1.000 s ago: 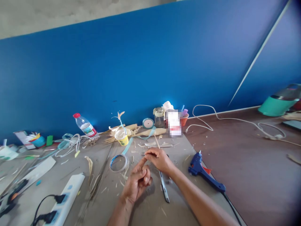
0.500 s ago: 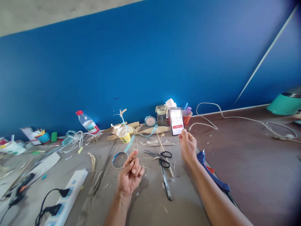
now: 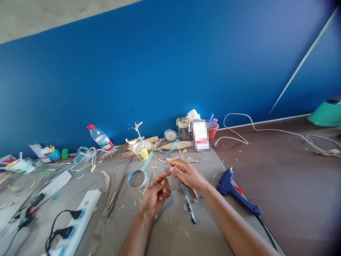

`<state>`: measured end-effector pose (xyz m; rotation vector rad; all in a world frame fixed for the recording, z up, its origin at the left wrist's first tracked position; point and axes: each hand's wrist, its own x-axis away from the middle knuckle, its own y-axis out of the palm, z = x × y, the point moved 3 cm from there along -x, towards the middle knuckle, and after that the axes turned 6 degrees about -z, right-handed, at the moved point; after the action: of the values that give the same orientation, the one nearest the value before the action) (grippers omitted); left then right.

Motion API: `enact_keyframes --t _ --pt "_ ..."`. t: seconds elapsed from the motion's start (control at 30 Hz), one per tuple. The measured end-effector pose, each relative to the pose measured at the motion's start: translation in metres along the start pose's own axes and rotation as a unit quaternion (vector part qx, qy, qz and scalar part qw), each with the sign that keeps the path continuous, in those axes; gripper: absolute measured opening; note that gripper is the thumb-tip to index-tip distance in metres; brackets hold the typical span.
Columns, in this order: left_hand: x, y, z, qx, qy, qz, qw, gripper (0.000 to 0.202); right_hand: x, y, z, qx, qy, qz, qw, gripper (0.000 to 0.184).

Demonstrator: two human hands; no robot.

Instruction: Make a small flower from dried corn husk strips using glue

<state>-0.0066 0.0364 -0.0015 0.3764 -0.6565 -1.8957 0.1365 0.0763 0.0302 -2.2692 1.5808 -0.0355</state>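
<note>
My left hand is raised above the middle of the table, its index finger extended and the other fingers curled in. My right hand reaches across from the right, thumb and fingers pinched together right by my left index fingertip. What either hand holds, if anything, is too small to make out. Beneath my right hand, the scissors are mostly covered. A pen-like black and clear tool lies just below it. Left of my hands lies a roll of tape.
A blue glue gun lies at the right table edge. A power strip with plugs is at front left. Along the wall stand a tilted water bottle, a yellow cup, a glass jar and a phone. Scraps are scattered about.
My right hand has moved from near the phone down and left to my left fingertips, now covering the scissors. My left hand has shifted slightly right.
</note>
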Motion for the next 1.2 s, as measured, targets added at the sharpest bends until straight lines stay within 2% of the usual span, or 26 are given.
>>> enact_keyframes --t 0.07,0.13,0.27,0.37,0.43,0.47,0.53,0.6,0.63,0.7,0.8,0.9,1.0,1.13,1.2 --pt "-0.001 0.000 -0.001 0.000 0.001 0.001 1.000 0.024 -0.001 0.009 0.000 -0.019 0.002 -0.032 0.999 0.026" --pt "0.000 0.001 -0.001 0.000 0.002 0.004 1.000 0.025 -0.002 0.015 0.001 -0.043 -0.001 -0.026 0.999 0.018" --pt "0.002 0.001 0.004 0.009 0.004 0.002 1.000 0.029 -0.005 0.005 0.005 -0.075 -0.008 0.066 0.995 0.015" --pt "0.003 0.000 0.006 0.016 0.013 0.007 1.000 0.027 -0.004 -0.012 0.011 -0.084 0.051 0.156 0.983 0.019" --pt "0.003 -0.001 0.006 0.020 0.016 0.010 1.000 0.025 -0.003 -0.018 0.013 -0.094 0.070 0.183 0.976 0.025" --pt "0.003 -0.002 0.006 0.022 0.015 0.009 1.000 0.026 -0.003 -0.018 0.011 -0.100 0.063 0.169 0.978 0.029" --pt "0.002 -0.001 0.005 0.025 0.009 0.006 1.000 0.027 -0.003 -0.010 0.006 -0.098 0.027 0.100 0.990 0.030" --pt "0.002 -0.001 0.004 0.025 0.001 0.004 1.000 0.027 -0.002 0.001 0.000 -0.074 -0.006 0.041 0.996 0.020" --pt "0.001 0.000 0.004 0.024 -0.003 0.004 1.000 0.027 -0.001 0.007 -0.002 -0.060 -0.014 0.032 0.998 0.015" --pt "0.001 0.001 0.003 0.019 -0.011 0.004 1.000 0.027 0.001 0.014 -0.005 -0.029 -0.020 0.041 0.999 0.010" --pt "0.002 0.002 0.001 0.018 -0.015 -0.005 1.000 0.031 0.002 0.016 -0.005 0.005 -0.027 0.077 0.997 0.012" --pt "0.004 0.002 0.002 0.025 -0.012 -0.015 0.999 0.035 -0.001 0.007 0.005 -0.087 0.019 0.116 0.989 0.013" --pt "0.006 -0.002 0.005 0.032 0.005 -0.010 0.999 0.036 -0.004 -0.003 0.019 -0.193 0.061 0.150 0.968 0.021" --pt "0.006 -0.007 0.007 0.047 0.018 -0.011 0.999 0.035 -0.006 -0.002 0.022 -0.202 0.062 0.141 0.967 0.034" --pt "0.005 -0.006 0.006 0.046 0.007 -0.016 0.999 0.035 -0.005 0.005 0.015 -0.196 0.049 0.111 0.973 0.031"
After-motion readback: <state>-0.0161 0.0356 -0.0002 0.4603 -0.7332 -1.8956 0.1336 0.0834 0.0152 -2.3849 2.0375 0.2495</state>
